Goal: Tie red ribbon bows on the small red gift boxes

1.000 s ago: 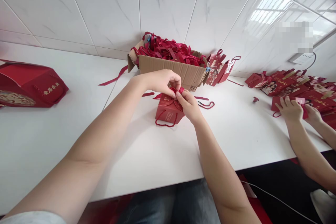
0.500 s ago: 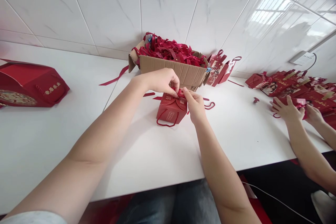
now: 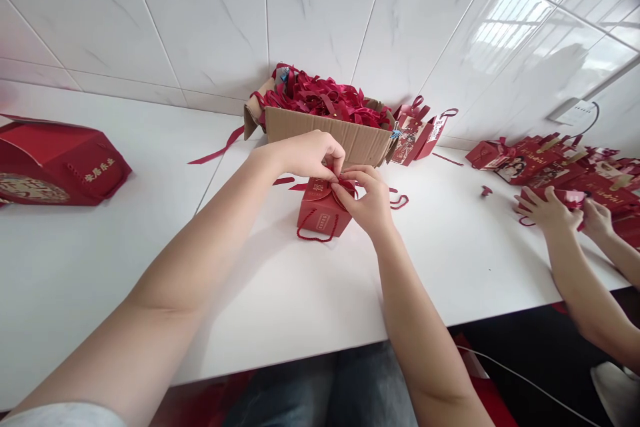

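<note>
A small red gift box (image 3: 324, 217) with a twisted cord handle stands upright on the white table in front of me. On its top is a red ribbon (image 3: 346, 184), partly covered by my fingers. My left hand (image 3: 320, 155) pinches the ribbon from the left and above. From the right, my right hand (image 3: 369, 200) also has thumb and fingers closed on the ribbon, close to the left fingertips. The exact shape of the ribbon between the fingers is hidden.
Behind the gift box, a cardboard box (image 3: 325, 137) overflows with red ribbons. A larger red box (image 3: 60, 160) sits at left. More red boxes (image 3: 545, 160) line the right side, where another person's hands (image 3: 553, 210) handle one. The table's front edge lies near my lap.
My right hand has shifted slightly left over the box top, its thumb and fingers now reaching across the ribbon. My left hand stays nearly in place.
</note>
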`<state>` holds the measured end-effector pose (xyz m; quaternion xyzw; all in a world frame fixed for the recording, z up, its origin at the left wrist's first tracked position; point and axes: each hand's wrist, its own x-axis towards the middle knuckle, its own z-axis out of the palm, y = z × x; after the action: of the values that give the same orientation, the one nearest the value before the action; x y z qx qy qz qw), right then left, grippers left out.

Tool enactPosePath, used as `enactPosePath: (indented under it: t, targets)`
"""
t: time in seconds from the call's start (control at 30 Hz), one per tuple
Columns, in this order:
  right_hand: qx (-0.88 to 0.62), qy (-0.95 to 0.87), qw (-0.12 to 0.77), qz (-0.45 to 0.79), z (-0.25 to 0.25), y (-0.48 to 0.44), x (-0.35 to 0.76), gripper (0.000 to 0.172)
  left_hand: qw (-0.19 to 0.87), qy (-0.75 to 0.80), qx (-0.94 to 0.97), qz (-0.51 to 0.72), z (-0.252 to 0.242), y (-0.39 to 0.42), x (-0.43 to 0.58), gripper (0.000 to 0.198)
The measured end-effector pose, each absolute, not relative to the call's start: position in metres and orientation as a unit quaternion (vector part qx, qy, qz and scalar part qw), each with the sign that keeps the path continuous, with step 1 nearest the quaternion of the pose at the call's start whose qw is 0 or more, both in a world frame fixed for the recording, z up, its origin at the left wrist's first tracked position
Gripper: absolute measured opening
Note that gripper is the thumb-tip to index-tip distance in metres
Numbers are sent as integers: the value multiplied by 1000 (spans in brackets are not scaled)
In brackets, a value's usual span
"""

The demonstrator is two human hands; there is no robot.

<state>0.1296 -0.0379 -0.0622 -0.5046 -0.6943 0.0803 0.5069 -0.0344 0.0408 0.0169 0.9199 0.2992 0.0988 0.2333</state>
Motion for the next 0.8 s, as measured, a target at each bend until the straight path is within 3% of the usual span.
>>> enactPosePath:
  t: [0.43,0.8]
  targets:
    - [-570,-629,501,172,-63,-38,131,9,271,298,912,79,18,42,-37,16]
    - [-523,-522,533,412,-63,-34,130,20,265,287,917,87,18,40,-37,16]
